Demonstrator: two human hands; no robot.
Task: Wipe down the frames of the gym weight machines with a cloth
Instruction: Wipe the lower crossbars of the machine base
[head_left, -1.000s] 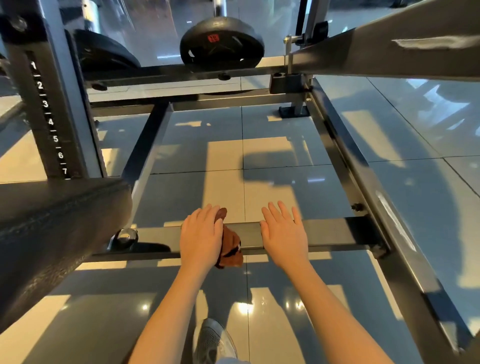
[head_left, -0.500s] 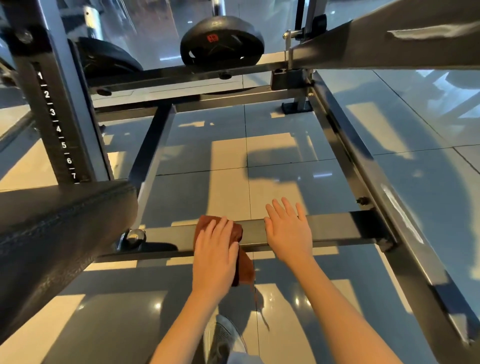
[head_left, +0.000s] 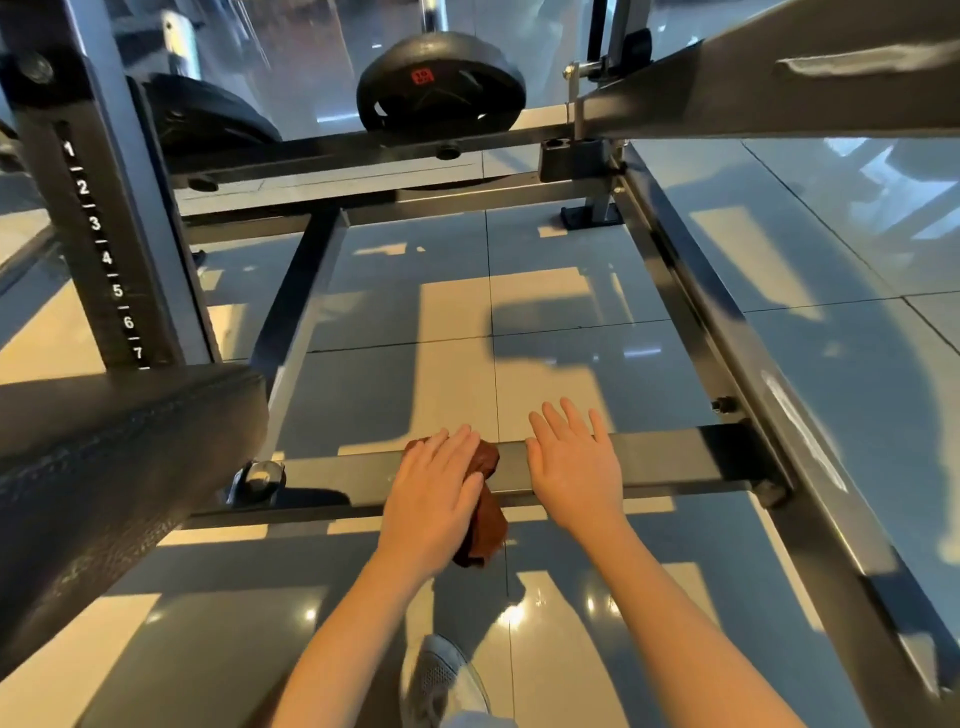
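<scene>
Cloth (head_left: 485, 512) sits lower centre, on the low crossbar. Near to far: grey shoe (head_left: 441, 680) at the bottom edge on glossy tiles, both forearms reaching up-frame. Left hand (head_left: 431, 499) lies flat on the cloth with its fingers straight and close, pressing rather than gripping. The brown cloth is bunched under the palm and pokes out on its right side, and its tail hangs over the bar's near edge toward the floor. Right hand (head_left: 576, 473) is just beside it, flat on bare metal with fingers spread, holding nothing; it looks like a brace. Crossbar (head_left: 675, 457) runs left-right mid-frame, from a chrome foot (head_left: 260, 475) below the black pad (head_left: 119, 457) at left to the long side rail (head_left: 763, 415) at right. Further up are the numbered upright (head_left: 104, 234) at upper left, the rear bars, and a weight plate (head_left: 441, 83) at top centre. Judgement: mid-wipe on this crossbar, with only the centre stretch under the cloth. The next move needs the left hand to drag the cloth along the bar. Going right, the right hand blocks and must lift or shift first. Going left, the path is free up to the foot. Can't tell dirt from glare here.
</scene>
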